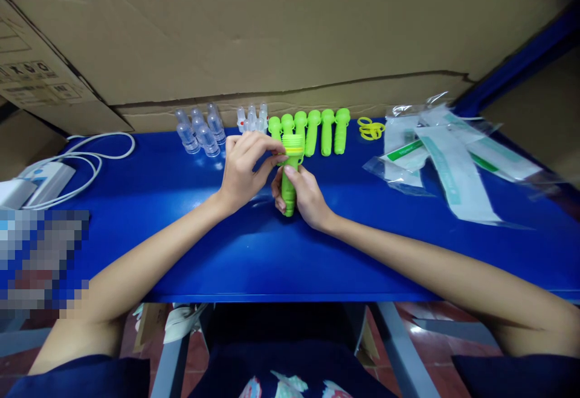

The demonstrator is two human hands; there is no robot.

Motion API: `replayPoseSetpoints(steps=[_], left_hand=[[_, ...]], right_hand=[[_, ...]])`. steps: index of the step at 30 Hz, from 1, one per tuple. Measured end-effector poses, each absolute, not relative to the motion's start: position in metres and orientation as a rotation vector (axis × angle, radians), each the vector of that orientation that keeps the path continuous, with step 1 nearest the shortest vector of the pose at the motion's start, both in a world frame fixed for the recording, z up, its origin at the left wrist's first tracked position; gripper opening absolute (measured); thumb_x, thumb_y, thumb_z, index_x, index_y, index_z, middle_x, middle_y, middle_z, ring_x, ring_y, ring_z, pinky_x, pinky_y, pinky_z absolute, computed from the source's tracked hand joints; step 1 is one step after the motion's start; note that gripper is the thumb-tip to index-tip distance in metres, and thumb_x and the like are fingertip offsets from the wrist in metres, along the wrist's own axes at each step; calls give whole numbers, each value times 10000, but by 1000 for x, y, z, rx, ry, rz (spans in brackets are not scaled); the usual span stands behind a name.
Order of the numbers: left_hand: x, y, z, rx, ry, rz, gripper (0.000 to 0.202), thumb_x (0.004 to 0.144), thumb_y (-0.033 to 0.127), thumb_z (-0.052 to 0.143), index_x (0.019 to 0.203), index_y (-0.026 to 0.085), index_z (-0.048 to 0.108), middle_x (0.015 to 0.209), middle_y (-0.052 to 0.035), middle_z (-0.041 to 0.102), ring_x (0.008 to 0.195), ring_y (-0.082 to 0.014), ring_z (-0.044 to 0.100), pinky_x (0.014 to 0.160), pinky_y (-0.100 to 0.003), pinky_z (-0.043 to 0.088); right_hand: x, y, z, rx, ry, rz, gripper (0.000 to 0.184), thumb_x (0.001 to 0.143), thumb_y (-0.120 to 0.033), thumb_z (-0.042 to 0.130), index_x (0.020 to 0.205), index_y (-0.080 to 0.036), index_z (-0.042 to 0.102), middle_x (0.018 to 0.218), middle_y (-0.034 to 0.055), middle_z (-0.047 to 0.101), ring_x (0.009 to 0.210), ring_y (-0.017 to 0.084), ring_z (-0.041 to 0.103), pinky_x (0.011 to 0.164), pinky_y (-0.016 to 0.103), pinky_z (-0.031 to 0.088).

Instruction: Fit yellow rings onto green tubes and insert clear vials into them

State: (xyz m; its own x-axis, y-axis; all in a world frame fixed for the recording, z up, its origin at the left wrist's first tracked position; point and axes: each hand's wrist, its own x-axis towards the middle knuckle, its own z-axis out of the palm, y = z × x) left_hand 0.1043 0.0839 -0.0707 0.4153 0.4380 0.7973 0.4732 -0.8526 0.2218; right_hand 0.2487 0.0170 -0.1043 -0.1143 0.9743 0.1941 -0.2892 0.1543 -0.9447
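Note:
A green plastic torch body (290, 176) stands upright on the blue table (181, 229) at its middle. My right hand (302, 195) is wrapped round its lower shaft. My left hand (247, 165) pinches the wide head end, where a yellow ring sits on the rim. Behind them lies a row of several more green torch bodies (319, 129). Left of that row stand clear plastic caps (202, 129) and small clear lens parts (252, 119). A few yellow rings (370, 129) lie to the right of the row.
Clear plastic bags with green and white printing (448, 156) are spread over the table's right side. A white cable and a white device (48, 177) lie at the left edge. Brown cardboard boxes (272, 29) close off the back.

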Motion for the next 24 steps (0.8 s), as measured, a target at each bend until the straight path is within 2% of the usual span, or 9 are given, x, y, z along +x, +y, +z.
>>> replayPoseSetpoints(steps=[6, 10, 13, 17, 20, 24], left_hand=[[105, 85, -72, -2513, -721, -1641, 116, 1007, 353, 695, 981, 241, 682, 907, 24, 776, 875, -168, 689, 875, -363, 399], [105, 85, -73, -2538, -715, -1640, 147, 1024, 385, 671, 988, 244, 688, 918, 23, 788, 887, -159, 703, 867, -357, 404], [105, 84, -72, -2539, -720, -1632, 206, 1027, 431, 656, 961, 238, 684, 906, 26, 789, 879, -152, 706, 863, -352, 401], [106, 83, -72, -2504, -666, -1659, 248, 1015, 470, 663, 954, 230, 688, 894, 24, 792, 863, -151, 710, 867, -351, 396], [106, 81, -71, -2467, -623, -1697, 244, 1012, 460, 672, 948, 225, 680, 875, 31, 789, 840, -144, 711, 875, -351, 393], [109, 76, -71, -2458, -631, -1672, 226, 1031, 419, 656, 926, 220, 662, 844, 35, 776, 815, -136, 704, 852, -350, 383]], right_hand=[[247, 17, -101, -769, -1155, 1290, 526, 897, -720, 679, 864, -233, 480, 590, -64, 529, 412, 80, 500, 391, 234, 454], [248, 17, -102, -745, -1148, 1323, 509, 911, -695, 670, 829, -222, 500, 581, -51, 557, 401, 77, 502, 391, 228, 465], [251, 18, -102, -692, -1121, 1427, 479, 912, -658, 659, 809, -212, 519, 550, -39, 584, 342, 68, 441, 346, 219, 425], [254, 20, -99, -625, -1067, 1563, 398, 831, -530, 726, 729, -197, 533, 492, -32, 583, 272, 56, 358, 284, 202, 344], [254, 20, -96, -630, -1038, 1589, 372, 788, -479, 748, 690, -195, 529, 472, -30, 574, 257, 54, 340, 270, 198, 331], [253, 19, -96, -644, -1039, 1590, 371, 792, -484, 728, 672, -197, 526, 462, -21, 572, 251, 63, 353, 268, 201, 343]])
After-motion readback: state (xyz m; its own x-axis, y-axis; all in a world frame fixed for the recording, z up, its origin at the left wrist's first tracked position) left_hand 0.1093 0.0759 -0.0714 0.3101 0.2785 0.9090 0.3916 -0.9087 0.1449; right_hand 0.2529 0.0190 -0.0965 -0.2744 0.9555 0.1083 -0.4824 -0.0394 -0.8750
